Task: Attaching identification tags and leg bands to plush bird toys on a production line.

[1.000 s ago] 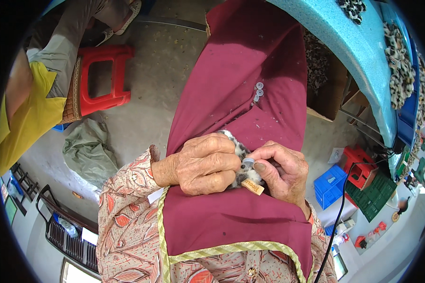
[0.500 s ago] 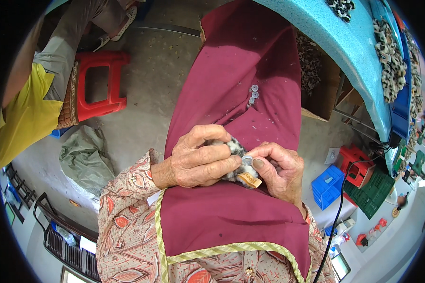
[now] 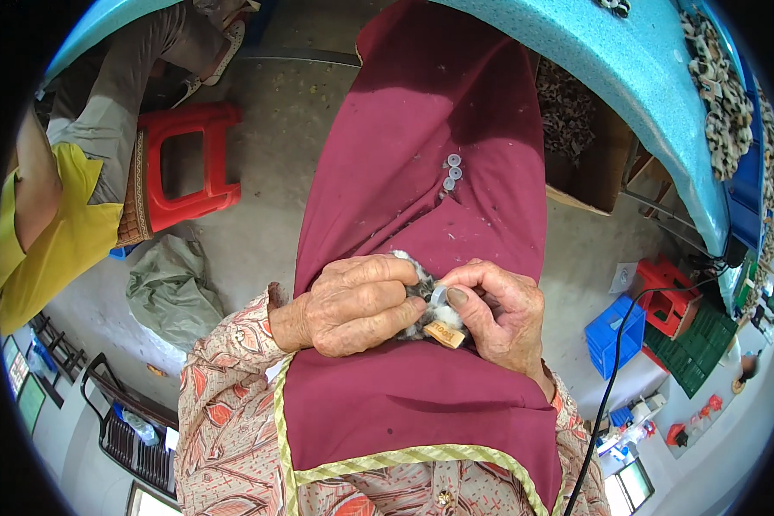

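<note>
My left hand [image 3: 353, 303] is closed round a small black-and-white furry plush piece [image 3: 424, 286] just above my lap. A tan fabric label [image 3: 445, 334] sticks out from its near side. Between the thumb and forefinger of my right hand [image 3: 500, 316] is a small translucent plastic disc [image 3: 439, 297], tilted up against the fur. Fingers hide much of the plush, so its full shape cannot be made out. Several similar loose discs [image 3: 455, 173] lie farther out on the maroon apron [image 3: 421, 206] over my lap.
A blue tabletop [image 3: 611, 73] curves along the far right, bearing heaps of black-and-white furry pieces [image 3: 719, 103]. Below it stands a cardboard box [image 3: 589, 185] of similar pieces. A red stool [image 3: 189, 206] and a person in yellow [image 3: 64, 232] are at left; a black cable [image 3: 606, 404] hangs at right.
The disc now stands more on edge against the plush, where before it lay flatter under my right fingertips. My left fingers have shifted slightly on the fur, and the view has moved a little.
</note>
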Tool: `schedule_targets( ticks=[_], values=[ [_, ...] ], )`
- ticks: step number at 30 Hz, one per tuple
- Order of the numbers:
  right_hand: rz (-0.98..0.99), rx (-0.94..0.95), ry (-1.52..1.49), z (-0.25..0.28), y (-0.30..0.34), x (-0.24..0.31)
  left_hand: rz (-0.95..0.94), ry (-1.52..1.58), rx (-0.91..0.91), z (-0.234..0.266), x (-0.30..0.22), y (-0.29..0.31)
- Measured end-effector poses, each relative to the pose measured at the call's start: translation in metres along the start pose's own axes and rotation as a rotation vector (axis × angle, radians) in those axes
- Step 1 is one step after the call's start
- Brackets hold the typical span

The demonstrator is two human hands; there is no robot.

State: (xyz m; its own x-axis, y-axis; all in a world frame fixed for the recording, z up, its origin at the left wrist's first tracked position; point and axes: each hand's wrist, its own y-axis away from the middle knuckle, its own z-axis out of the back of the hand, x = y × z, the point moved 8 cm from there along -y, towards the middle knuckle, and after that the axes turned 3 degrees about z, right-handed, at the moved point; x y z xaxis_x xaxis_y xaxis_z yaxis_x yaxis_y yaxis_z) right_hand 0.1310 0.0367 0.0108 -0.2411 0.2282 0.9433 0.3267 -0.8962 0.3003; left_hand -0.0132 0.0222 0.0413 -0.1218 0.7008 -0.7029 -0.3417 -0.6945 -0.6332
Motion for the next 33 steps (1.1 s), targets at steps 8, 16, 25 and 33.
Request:
schedule_targets(
  ticks=[8, 16, 25, 33],
  values=[
    [0.168, 0.025, 0.060, 0.016, -0.004, 0.009, -0.038, -0.026, 0.105, -0.019, -0.002, -0.019],
    [0.257, 0.080, -0.095, 0.017, -0.009, 0.008, 0.010, 0.013, 0.174, -0.024, 0.004, -0.019],
    [0.240, 0.116, -0.144, 0.024, -0.010, 0.000, 0.035, 0.008, 0.196, -0.029, 0.008, -0.022],
    [0.201, 0.034, -0.127, 0.035, -0.021, -0.008, -0.009, 0.025, 0.245, -0.036, 0.006, -0.025]
  ],
)
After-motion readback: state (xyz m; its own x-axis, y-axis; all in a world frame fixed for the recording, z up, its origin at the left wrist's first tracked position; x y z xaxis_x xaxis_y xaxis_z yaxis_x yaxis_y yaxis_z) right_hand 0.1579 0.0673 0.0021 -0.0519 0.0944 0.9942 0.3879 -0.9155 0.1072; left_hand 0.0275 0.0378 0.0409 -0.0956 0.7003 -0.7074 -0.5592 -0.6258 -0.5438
